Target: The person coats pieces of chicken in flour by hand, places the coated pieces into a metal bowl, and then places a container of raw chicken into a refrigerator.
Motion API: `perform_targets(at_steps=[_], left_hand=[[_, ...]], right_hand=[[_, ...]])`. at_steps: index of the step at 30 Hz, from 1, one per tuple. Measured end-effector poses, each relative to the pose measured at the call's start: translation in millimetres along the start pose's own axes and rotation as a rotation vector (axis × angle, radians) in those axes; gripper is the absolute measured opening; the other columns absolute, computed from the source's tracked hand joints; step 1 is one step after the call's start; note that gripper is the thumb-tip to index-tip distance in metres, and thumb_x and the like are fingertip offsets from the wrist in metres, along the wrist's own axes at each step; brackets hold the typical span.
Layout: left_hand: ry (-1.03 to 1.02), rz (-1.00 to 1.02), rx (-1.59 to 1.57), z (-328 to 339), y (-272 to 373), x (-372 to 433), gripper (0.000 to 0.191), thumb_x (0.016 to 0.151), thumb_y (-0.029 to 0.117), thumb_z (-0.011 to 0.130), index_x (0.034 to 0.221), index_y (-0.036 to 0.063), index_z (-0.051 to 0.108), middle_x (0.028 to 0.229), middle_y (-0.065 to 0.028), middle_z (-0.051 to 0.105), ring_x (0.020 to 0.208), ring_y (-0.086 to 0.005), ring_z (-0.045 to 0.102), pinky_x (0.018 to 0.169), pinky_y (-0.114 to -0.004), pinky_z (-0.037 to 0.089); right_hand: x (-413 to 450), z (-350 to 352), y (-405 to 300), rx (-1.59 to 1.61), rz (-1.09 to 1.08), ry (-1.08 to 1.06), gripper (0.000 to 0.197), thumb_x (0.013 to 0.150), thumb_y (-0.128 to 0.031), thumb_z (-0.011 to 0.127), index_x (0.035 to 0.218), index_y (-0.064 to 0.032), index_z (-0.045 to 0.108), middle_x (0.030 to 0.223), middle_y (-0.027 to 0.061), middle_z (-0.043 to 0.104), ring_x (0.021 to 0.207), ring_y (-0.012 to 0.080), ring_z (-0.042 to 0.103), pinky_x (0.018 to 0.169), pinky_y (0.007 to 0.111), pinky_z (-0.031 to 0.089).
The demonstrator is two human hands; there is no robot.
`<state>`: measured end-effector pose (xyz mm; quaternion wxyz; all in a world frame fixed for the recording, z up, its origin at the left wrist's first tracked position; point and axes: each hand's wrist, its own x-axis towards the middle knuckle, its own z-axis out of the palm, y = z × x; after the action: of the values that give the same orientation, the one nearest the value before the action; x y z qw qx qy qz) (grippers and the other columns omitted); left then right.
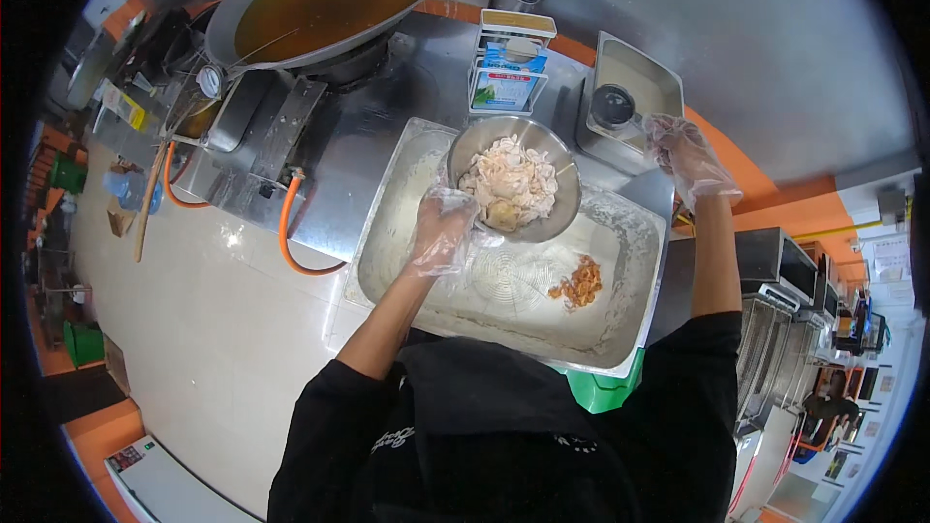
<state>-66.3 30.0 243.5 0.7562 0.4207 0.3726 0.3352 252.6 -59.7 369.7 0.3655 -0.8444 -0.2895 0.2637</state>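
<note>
A steel mixing bowl (570,192) holds pale, flour-coated pieces of food (508,178). My left hand (442,229), in a clear plastic glove, grips the bowl's near left rim and keeps it tilted over a large metal tray (639,290). White powder dusts the tray, with a ring pattern pressed in it and a small heap of reddish-brown bits (579,283) to the right. My right hand (679,149), gloved as well, is at the right edge of a steel container (676,91), closed around the handle of a dark round scoop or cup (612,107) above a pale substance.
At the upper left a large wok (218,29) of brown oil stands on a burner, a thermometer (210,80) at its rim. Behind the bowl is a white wire rack (476,76) with packets. An orange gas hose (287,225) loops along the counter's front edge.
</note>
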Motion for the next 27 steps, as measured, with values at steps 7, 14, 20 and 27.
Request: perform_targets(at_steps=[7, 14, 20, 27], left_hand=[[-0.029, 0.058, 0.025, -0.4, -2.4, 4.4, 0.035, 0.077, 0.003, 0.057, 0.111, -0.0053, 0.050, 0.097, -0.0104, 0.058, 0.084, -0.0159, 0.056, 0.073, -0.029, 0.047], [-0.058, 0.134, 0.079, -17.6, -15.9, 13.8, 0.038, 0.079, 0.006, 0.060, 0.112, -0.0066, 0.046, 0.095, -0.0116, 0.056, 0.077, -0.0172, 0.057, 0.064, -0.029, 0.050], [-0.079, 0.077, 0.053, -15.1, -7.2, 5.7, 0.039, 0.079, 0.005, 0.061, 0.113, -0.0060, 0.045, 0.097, -0.0107, 0.055, 0.080, -0.0160, 0.056, 0.066, -0.028, 0.048], [-0.117, 0.116, 0.056, -18.5, -4.3, 2.4, 0.043, 0.078, 0.005, 0.060, 0.117, -0.0039, 0.045, 0.102, -0.0100, 0.054, 0.085, -0.0166, 0.055, 0.069, -0.028, 0.047]], right_hand=[[-86.3, 19.6, -24.1, -0.015, -0.326, -0.120, 0.018, 0.084, -0.019, 0.053, 0.093, -0.0033, 0.058, 0.073, 0.0017, 0.054, 0.066, 0.0097, 0.048, 0.058, 0.024, 0.039], [-123.6, 34.9, -42.8, -0.492, -0.577, 0.128, 0.018, 0.085, -0.015, 0.055, 0.098, -0.0039, 0.060, 0.082, 0.0095, 0.061, 0.074, 0.0208, 0.059, 0.067, 0.030, 0.046], [-117.7, 30.8, -39.0, -0.684, -0.850, 0.205, 0.019, 0.085, -0.018, 0.056, 0.097, -0.0036, 0.061, 0.084, 0.0166, 0.060, 0.078, 0.0316, 0.060, 0.066, 0.037, 0.047], [-125.6, 59.6, -37.0, -0.816, -0.853, 0.048, 0.028, 0.084, -0.011, 0.049, 0.110, -0.0005, 0.053, 0.100, 0.0125, 0.059, 0.094, 0.0260, 0.057, 0.078, 0.032, 0.044]])
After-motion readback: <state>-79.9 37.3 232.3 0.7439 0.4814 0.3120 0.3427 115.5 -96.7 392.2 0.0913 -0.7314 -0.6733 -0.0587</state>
